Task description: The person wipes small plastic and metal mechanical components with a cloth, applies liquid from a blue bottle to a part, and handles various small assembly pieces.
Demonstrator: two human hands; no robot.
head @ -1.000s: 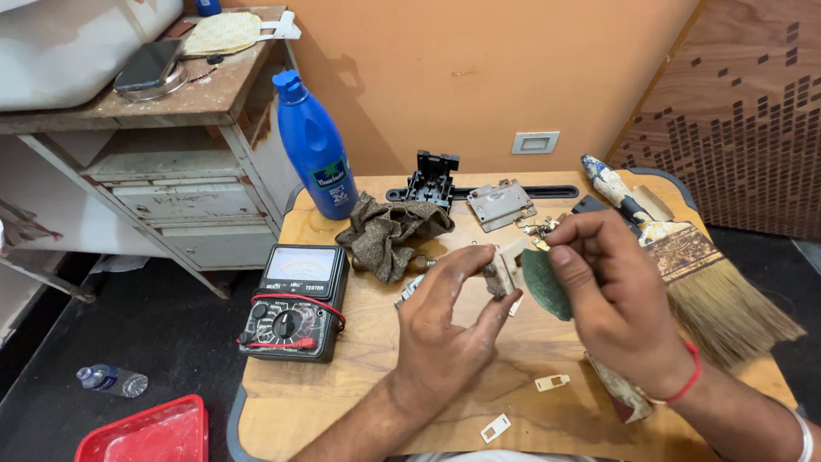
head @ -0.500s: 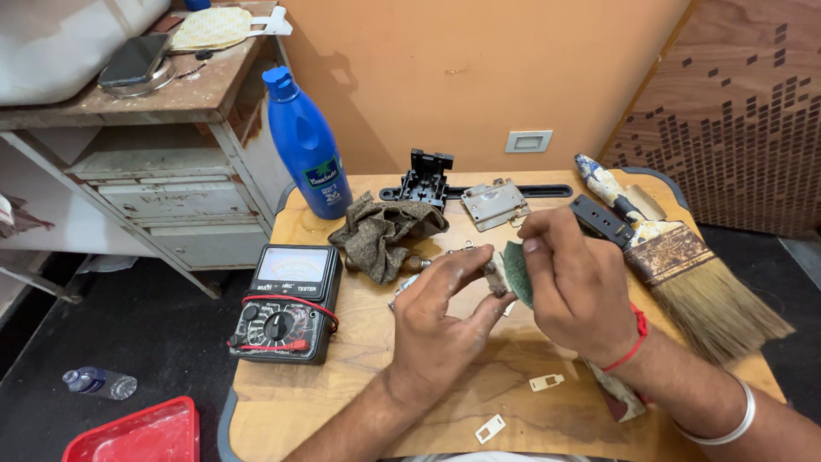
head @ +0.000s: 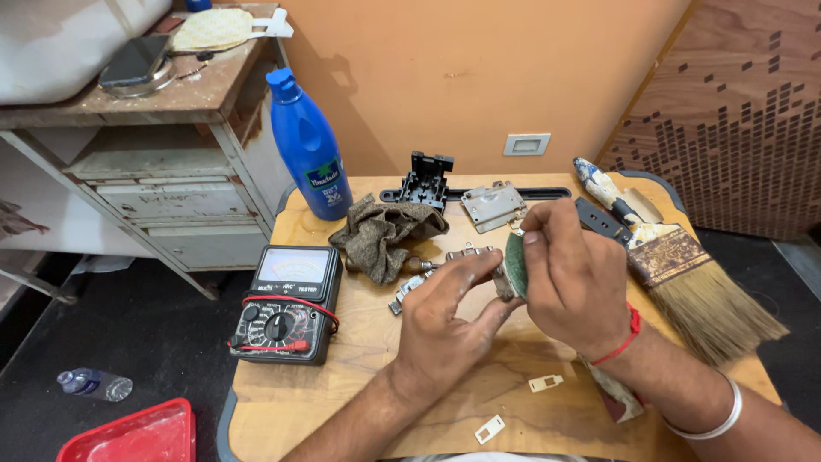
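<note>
Since a moment ago the right hand [head: 575,282] has brought its green pad [head: 516,265] against the small metal part [head: 500,282] pinched in the left hand [head: 449,321] fingers, above the tabletop [head: 359,393], so rubbing looks underway.

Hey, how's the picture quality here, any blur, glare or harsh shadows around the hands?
Head view: soft, even light; the blue bottle throws a faint shadow on the orange wall; left hand and right hand are sharp; mild glare on the multimeter screen; wide-lens bending at the edges.
</note>
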